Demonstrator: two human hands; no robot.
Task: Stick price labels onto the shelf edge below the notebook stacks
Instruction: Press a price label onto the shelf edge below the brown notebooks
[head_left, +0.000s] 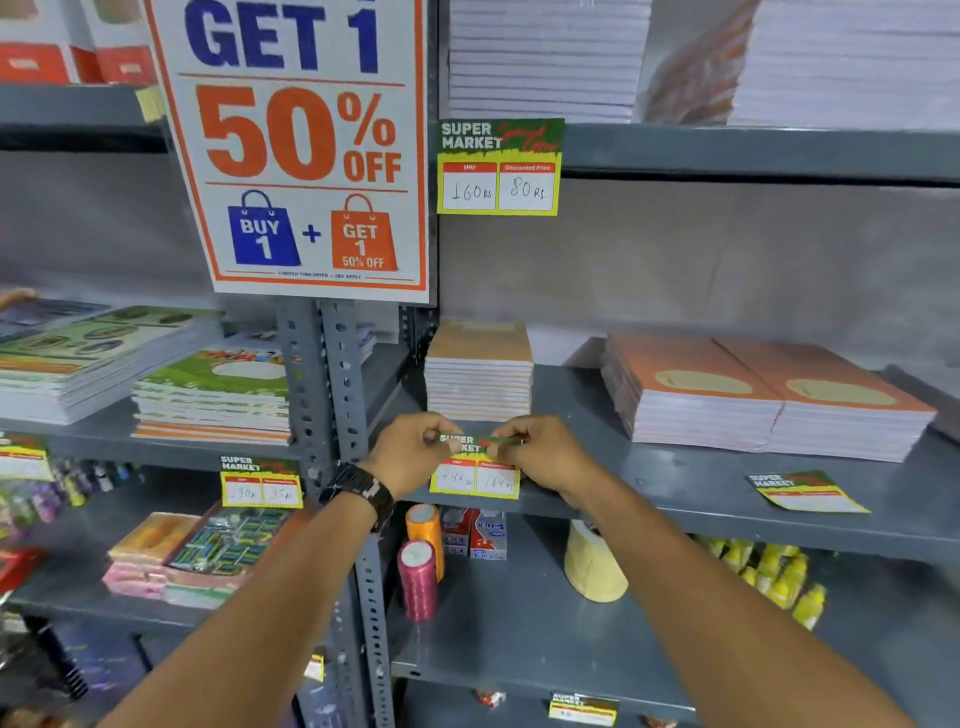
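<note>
Grey steel shelving (727, 150) fills the view, its slotted upright (332, 374) carrying a big "50% OFF" poster (301, 150) hung high where a shopper's eye meets it first. The middle shelf (675, 467) bears the goods in flat piles pushed back from the front, which leaves the front lip bare for tags: two wide stacks of orange-covered notebooks (769, 400) on the right, a taller, narrower stack of tan notebooks (478, 374) near the upright. Tags already hang from other shelf edges directly under their goods, such as the one reading 160 and 80 (498, 169) on the shelf above, so each price sits beneath what it prices. A spare label (805, 491) lies flat on the shelf top in front of the orange stacks, probably waiting for its turn

Both hands meet just below the tan stack. The left hand (410, 452), a dark watch (358, 491) on its wrist, pinches the label's upper left corner between thumb and fingers; the right hand (545, 457) pinches the upper right the same way, the two keeping the paper level against the shelf lip, likely to fold or press its top strip onto the metal

The price label (475, 475) itself is small: a green "SUPER MARKET" header, a yellow border, two white boxes under red headings with handwritten figures too blurred to read surely
</note>
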